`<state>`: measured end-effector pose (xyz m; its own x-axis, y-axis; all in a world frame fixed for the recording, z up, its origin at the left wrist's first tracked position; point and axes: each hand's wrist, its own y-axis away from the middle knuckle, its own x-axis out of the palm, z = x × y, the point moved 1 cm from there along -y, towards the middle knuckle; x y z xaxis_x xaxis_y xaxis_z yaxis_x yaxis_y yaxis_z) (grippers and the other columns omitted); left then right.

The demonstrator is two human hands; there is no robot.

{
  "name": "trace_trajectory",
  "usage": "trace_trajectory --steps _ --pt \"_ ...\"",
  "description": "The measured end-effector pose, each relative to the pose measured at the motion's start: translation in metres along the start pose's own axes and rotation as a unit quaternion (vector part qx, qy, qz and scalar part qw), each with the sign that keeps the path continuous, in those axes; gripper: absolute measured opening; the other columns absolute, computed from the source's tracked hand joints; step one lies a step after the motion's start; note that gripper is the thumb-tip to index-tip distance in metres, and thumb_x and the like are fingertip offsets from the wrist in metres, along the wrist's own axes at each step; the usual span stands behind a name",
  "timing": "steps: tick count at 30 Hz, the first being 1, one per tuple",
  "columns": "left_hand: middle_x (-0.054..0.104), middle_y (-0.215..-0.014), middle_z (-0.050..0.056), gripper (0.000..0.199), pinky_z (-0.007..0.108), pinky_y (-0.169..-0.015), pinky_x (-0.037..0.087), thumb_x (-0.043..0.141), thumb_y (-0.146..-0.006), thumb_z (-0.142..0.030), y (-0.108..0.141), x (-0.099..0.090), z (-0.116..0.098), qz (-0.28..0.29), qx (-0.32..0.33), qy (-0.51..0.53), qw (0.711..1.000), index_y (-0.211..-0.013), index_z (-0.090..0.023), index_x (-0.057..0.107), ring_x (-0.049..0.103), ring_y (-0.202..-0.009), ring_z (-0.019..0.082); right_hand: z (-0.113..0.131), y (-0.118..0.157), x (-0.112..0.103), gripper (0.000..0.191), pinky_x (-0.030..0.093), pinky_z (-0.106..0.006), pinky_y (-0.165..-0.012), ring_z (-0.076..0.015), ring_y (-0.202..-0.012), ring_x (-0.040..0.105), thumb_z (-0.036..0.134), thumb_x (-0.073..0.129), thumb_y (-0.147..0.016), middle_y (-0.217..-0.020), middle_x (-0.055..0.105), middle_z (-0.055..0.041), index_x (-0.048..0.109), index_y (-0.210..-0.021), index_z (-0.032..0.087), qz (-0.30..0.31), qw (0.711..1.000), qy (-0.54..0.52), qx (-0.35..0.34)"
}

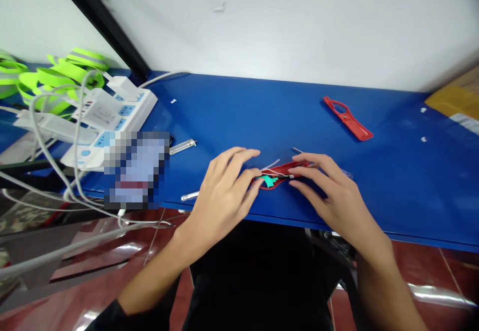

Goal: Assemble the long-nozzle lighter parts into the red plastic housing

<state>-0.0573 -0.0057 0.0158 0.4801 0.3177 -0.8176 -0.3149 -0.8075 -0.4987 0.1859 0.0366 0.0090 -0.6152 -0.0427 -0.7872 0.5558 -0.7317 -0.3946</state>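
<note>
The left hand (220, 199) and right hand (331, 196) hold a red case (280, 177) between their fingers, mid-frame. White wires (270, 170) and a teal piece (268, 181) sit in it.

Blue bench top (407, 171) w/ red plastic casing half (348, 119), white power strip (123, 114), 2 silver tubes (182, 146)
</note>
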Motion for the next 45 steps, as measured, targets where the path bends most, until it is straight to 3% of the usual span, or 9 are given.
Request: trace_trajectory --steps 9,14,22,28,35,45 --pt "0.07 -0.144 0.011 0.014 0.052 -0.106 0.055 0.064 -0.105 -0.017 -0.005 0.011 0.002 0.029 -0.002 -0.007 1.0 -0.116 -0.018 0.074 0.061 -0.133 0.033 -0.011 -0.002 0.005 0.015 0.051 -0.044 -0.097 -0.023 -0.112 0.069 0.026 0.055 -0.111 -0.126 0.073 -0.0062 0.068 -0.119 0.026 0.017 1.0 0.018 0.01" --pt "0.074 -0.136 0.008 0.014 0.049 -0.1 0.058 0.065 -0.106 -0.018 -0.007 0.015 0.008 0.023 -0.009 0.074 0.997 -0.114 -0.021 0.076 0.067 -0.122 0.027 -0.009 0.0 0.004 0.017 0.051 -0.042 -0.093 -0.0214 -0.104 0.068 0.025 0.055 -0.111 -0.121 0.074 -0.005 0.07 -0.118 0.027 0.018 0.999 0.016 0.021" --pt "0.074 -0.128 0.008 0.013 0.044 -0.105 0.058 0.063 -0.107 -0.019 -0.004 0.021 0.015 0.029 -0.05 0.187 0.981 -0.109 -0.022 0.075 0.072 -0.117 0.02 -0.006 0.0 0.0 0.02 0.057 -0.037 -0.089 -0.0186 -0.099 0.072 0.02 0.059 -0.108 -0.115 0.076 -0.0034 0.075 -0.117 0.027 0.004 1.0 -0.022 0.018" --pt "0.074 -0.126 0.008 0.015 0.045 -0.108 0.058 0.06 -0.109 -0.021 -0.003 0.022 0.015 0.025 -0.053 0.193 0.979 -0.11 -0.022 0.074 0.072 -0.118 0.021 -0.004 -0.001 0.0 0.02 0.06 -0.035 -0.084 -0.0182 -0.094 0.074 0.022 0.059 -0.108 -0.112 0.078 -0.004 0.078 -0.114 0.027 -0.007 1.0 -0.011 0.009" --pt "0.075 -0.124 0.007 0.012 0.043 -0.098 0.059 0.061 -0.108 -0.022 -0.006 0.021 0.012 0.04 -0.045 0.169 0.984 -0.107 -0.02 0.073 0.07 -0.112 0.022 -0.004 -0.001 0.002 0.02 0.06 -0.034 -0.083 -0.0177 -0.094 0.074 0.02 0.062 -0.107 -0.112 0.078 -0.0038 0.079 -0.115 0.027 -0.013 1.0 -0.019 0.015" --pt "0.076 -0.121 0.005 0.012 0.04 -0.096 0.056 0.061 -0.109 -0.024 -0.008 0.016 0.012 0.048 -0.073 0.214 0.973 -0.104 -0.021 0.071 0.071 -0.108 0.02 0.0 0.001 -0.002 0.02 0.059 -0.029 -0.085 -0.0138 -0.096 0.074 0.018 0.066 -0.105 -0.113 0.078 -0.001 0.078 -0.118 0.027 -0.016 0.997 -0.06 0.037"
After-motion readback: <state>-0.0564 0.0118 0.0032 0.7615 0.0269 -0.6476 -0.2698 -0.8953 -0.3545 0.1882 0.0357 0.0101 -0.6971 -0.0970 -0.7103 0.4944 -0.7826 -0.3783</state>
